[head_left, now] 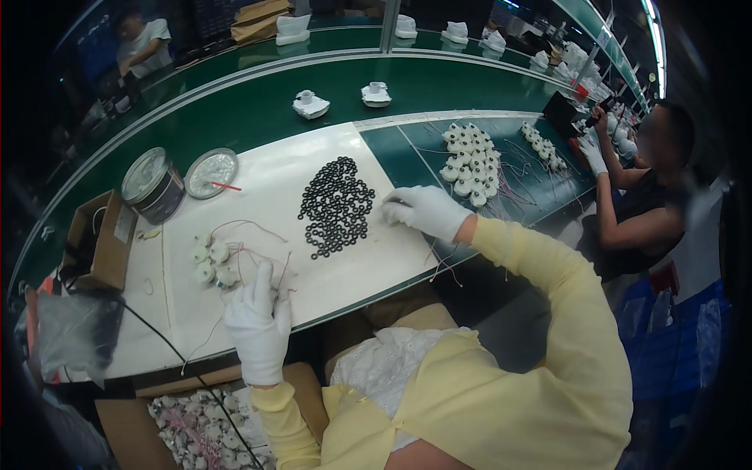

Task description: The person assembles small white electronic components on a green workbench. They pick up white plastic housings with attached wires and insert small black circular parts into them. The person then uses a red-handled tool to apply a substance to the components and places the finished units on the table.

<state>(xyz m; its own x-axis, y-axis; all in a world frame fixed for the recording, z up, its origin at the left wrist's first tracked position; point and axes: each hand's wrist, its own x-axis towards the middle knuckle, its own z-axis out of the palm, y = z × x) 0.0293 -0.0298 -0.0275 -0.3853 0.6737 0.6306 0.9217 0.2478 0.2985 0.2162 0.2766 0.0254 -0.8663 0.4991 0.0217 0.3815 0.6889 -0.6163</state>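
Both my hands wear white gloves. My left hand (260, 323) is over the white table sheet, its fingers closed together. Thin pinkish wires run to the fingertips, but I cannot make out what is between them. Just beyond it lies a small group of white round parts with wires (205, 265). My right hand (427, 212) is at the right edge of the sheet, fingers curled in a pinch; anything inside is too small to tell. To its left spreads a pile of small black rings (338, 205). More white round wired parts (471, 163) sit on the green surface beyond my right hand.
An open tub (154, 188) and its lid (211, 172) with a red stick stand at the left, near a cardboard box (110, 244). Below the table edge, a carton (125, 427) holds many white parts. A green conveyor (235, 110) runs behind. A co-worker (646, 196) sits at right.
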